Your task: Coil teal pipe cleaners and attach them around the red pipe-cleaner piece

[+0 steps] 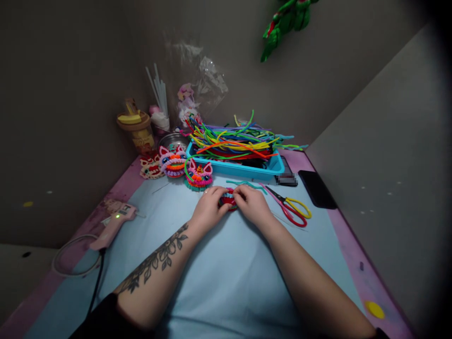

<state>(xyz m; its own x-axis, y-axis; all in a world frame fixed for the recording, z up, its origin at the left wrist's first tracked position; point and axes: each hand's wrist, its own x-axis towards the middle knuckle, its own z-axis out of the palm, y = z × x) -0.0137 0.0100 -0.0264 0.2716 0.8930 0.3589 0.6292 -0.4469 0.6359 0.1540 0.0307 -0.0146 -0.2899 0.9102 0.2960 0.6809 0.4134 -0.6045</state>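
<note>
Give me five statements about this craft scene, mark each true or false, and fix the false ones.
1. The left hand and right hand both have fingers on the small red piece. True.
2. The scissors lie left of the left hand. False: they lie to the right of the right hand.
3. The glue gun lies left of the left hand. True.
4. The tray heaped with colourful stems is red. False: it is blue.
5. The glue gun's small light glows red. False: it glows green.
</note>
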